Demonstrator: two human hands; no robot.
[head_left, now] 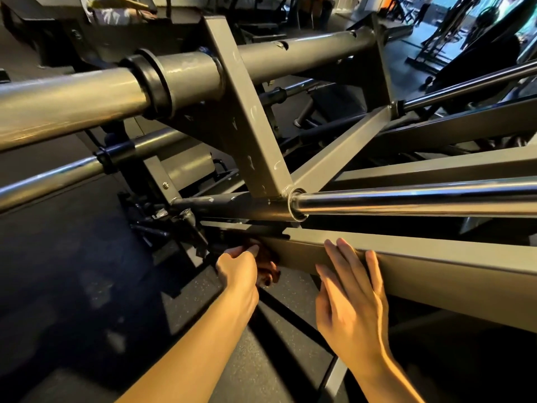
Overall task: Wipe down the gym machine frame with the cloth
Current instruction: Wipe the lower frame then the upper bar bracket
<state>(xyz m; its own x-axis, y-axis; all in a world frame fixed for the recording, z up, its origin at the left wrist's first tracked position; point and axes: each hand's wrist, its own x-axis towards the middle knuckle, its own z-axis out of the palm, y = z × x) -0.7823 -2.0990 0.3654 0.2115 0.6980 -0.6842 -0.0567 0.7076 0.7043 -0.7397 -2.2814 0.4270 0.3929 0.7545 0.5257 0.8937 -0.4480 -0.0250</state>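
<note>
Wiping a gym machine frame with a dark cloth, seen over our two hands.
Our left hand grips the bunched cloth against the left end of the near beam; our right hand lies flat, fingers straight, on the same beam just beside it. The beam's long axis runs rightward from the cloth, so the next stroke likely heads toward our right hand.
</note>
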